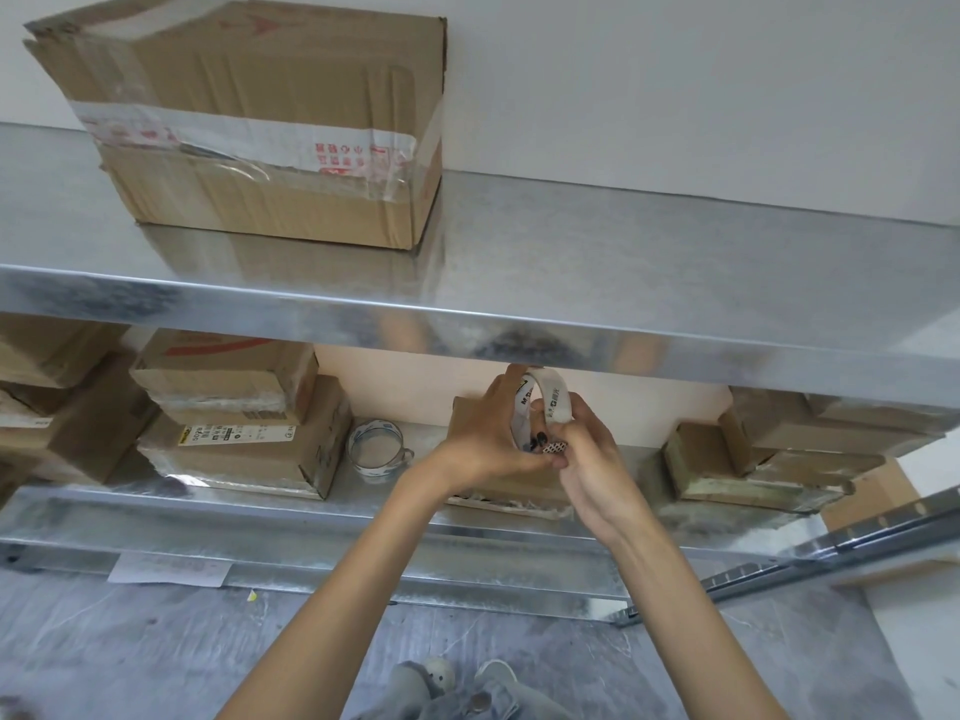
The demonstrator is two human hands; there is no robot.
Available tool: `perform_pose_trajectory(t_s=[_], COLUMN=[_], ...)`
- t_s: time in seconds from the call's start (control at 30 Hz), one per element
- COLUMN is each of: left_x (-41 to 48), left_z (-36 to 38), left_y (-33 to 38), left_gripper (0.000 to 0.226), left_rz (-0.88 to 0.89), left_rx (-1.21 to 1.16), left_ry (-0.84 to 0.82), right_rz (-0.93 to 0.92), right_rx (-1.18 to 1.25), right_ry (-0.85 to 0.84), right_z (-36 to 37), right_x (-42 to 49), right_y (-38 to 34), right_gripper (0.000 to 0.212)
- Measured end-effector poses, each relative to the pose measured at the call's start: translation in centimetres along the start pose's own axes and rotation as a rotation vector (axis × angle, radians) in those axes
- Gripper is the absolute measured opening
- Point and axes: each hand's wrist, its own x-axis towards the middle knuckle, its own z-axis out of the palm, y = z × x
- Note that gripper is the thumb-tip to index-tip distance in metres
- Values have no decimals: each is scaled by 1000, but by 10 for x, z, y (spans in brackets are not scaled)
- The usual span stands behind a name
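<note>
With the left hand (488,433) gripping the tape roll (556,400) at 9 o'clock and the right hand (592,459) pinching it at 5 o'clock, peel the end slowly.

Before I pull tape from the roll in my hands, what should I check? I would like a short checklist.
1. The left hand and right hand grip the tape roll: ok.
2. Loose tape end found: cannot tell, fingers cover it.
3. Tape roll free of the upper shelf edge: cannot tell, very close.
4. The box behind the hands within reach: ok.
5. A spare roll on the lower shelf: ok.
</note>
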Motion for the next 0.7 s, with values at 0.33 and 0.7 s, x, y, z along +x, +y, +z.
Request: perform_pose_trajectory(t_s=[0.33, 0.7], left_x=[-3, -4], left_z=[0, -5], left_y=[1, 1], left_gripper=[87, 84], left_rz=[2, 6], left_rx=[45, -30], left_ry=[-19, -16], right_rz=[-3, 1], right_rx=[79, -17], right_ry=[-34, -68], right_z=[-1, -4], right_x=[4, 5], right_y=[2, 0], right_gripper=[33, 26])
